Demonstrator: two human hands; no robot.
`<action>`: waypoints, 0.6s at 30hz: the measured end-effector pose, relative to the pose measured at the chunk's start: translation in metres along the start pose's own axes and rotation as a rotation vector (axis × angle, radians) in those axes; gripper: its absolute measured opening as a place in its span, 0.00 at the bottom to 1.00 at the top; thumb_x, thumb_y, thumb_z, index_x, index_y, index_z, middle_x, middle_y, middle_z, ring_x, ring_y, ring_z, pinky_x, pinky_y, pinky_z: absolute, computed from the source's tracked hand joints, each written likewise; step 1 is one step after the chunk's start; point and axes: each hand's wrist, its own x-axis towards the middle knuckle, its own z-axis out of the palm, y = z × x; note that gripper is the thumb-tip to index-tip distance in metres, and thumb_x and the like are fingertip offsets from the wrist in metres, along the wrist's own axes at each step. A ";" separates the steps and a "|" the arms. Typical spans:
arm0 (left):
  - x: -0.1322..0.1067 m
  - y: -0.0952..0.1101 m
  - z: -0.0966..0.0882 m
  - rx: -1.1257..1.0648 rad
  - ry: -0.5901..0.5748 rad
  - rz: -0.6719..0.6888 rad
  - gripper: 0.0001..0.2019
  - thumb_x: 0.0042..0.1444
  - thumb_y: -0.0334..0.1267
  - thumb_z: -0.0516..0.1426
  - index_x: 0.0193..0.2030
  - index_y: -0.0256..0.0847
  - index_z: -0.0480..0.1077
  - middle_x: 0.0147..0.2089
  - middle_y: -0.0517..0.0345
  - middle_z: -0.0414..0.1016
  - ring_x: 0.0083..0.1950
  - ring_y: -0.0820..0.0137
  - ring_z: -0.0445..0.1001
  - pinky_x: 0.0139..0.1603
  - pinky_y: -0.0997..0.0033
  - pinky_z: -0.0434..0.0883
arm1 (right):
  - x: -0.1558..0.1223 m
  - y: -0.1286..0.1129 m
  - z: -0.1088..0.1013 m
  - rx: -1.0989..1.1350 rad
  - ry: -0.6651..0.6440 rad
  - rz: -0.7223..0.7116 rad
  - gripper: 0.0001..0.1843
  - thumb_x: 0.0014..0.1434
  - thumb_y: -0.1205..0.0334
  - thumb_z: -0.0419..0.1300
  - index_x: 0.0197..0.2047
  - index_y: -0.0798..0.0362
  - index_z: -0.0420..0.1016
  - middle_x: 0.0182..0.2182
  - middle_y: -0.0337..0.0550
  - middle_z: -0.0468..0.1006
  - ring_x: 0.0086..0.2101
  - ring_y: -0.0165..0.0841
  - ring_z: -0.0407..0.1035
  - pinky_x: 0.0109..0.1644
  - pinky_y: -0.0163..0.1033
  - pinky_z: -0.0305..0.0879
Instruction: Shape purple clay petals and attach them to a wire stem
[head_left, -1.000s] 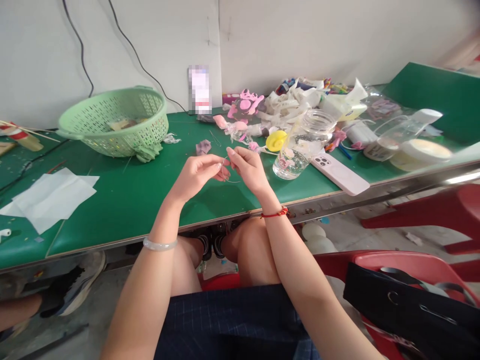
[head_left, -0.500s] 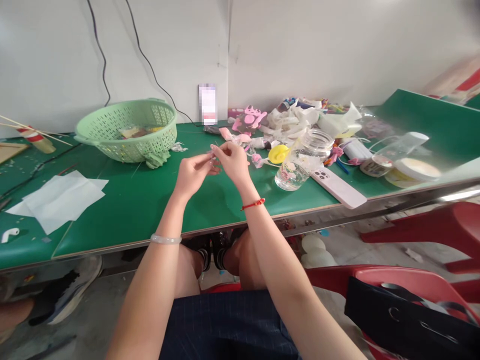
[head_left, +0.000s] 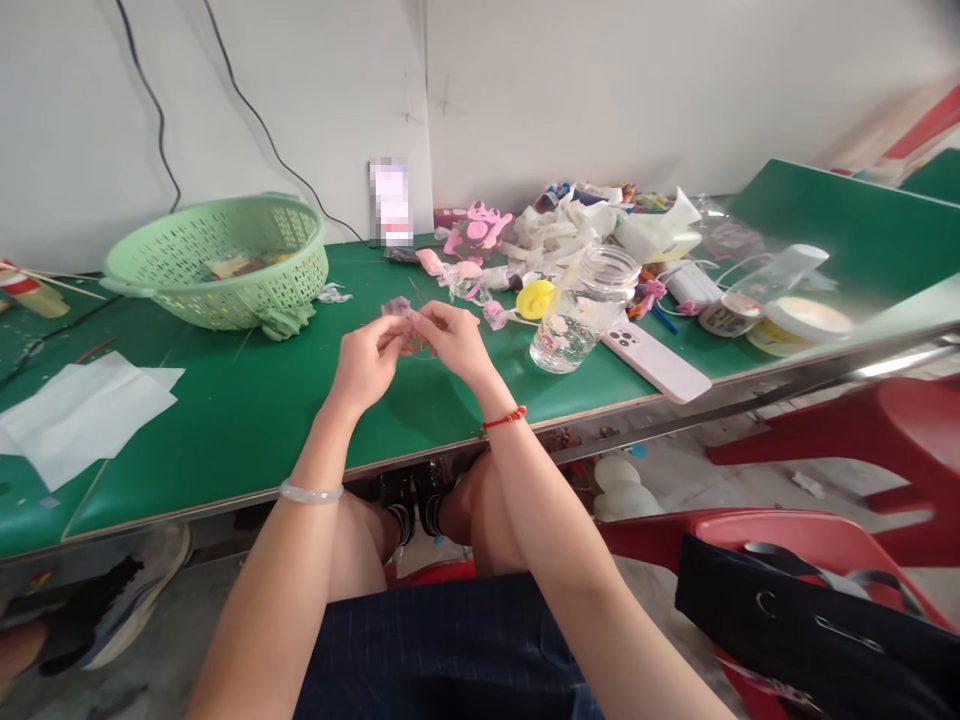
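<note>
Both hands are raised over the green counter, near its front edge, with their fingertips meeting. The left hand and right hand are pinched tip to tip with the fingers curled in. Whatever sits between the tips is too thin to make out.

A small pinkish piece shows right at the left fingertips. It seems to lie on the counter just behind them, but I cannot tell whether it is touched. There is a clear bangle on the left wrist and a red string bracelet on the right.

A light green basket with scraps inside is back left, well apart from the hands. White paper sheets lie flat at the far left.

To the right of the hands stands an upright glass jar with its mouth open, and a yellow cap is just beside it. A pink phone lies face down near the jar. Behind these, a pile of craft bits runs along the wall. A white tub sits further right on the counter.

A red chair is off to the right, and a black bag rests on a red seat in the lower right. Another person's shoe is on the floor at lower left.
</note>
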 end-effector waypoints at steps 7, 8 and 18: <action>-0.008 0.006 -0.002 -0.081 -0.006 -0.035 0.16 0.57 0.48 0.64 0.43 0.37 0.77 0.37 0.50 0.84 0.37 0.62 0.84 0.45 0.60 0.82 | -0.002 -0.001 -0.006 -0.033 -0.002 -0.024 0.20 0.68 0.54 0.60 0.26 0.52 0.65 0.22 0.32 0.67 0.24 0.26 0.59 0.31 0.34 0.56; -0.009 0.007 -0.003 -0.100 -0.004 -0.041 0.17 0.56 0.50 0.65 0.43 0.37 0.77 0.37 0.50 0.84 0.36 0.63 0.84 0.45 0.61 0.82 | -0.002 -0.001 -0.007 -0.042 0.011 -0.029 0.20 0.68 0.55 0.59 0.26 0.51 0.65 0.21 0.32 0.66 0.24 0.26 0.58 0.32 0.35 0.56; -0.013 0.013 -0.005 -0.326 0.044 -0.203 0.23 0.49 0.55 0.70 0.40 0.38 0.76 0.37 0.53 0.83 0.38 0.67 0.83 0.48 0.63 0.80 | -0.004 -0.001 -0.002 -0.093 0.017 -0.072 0.25 0.68 0.45 0.59 0.25 0.51 0.63 0.21 0.32 0.61 0.26 0.27 0.55 0.32 0.36 0.52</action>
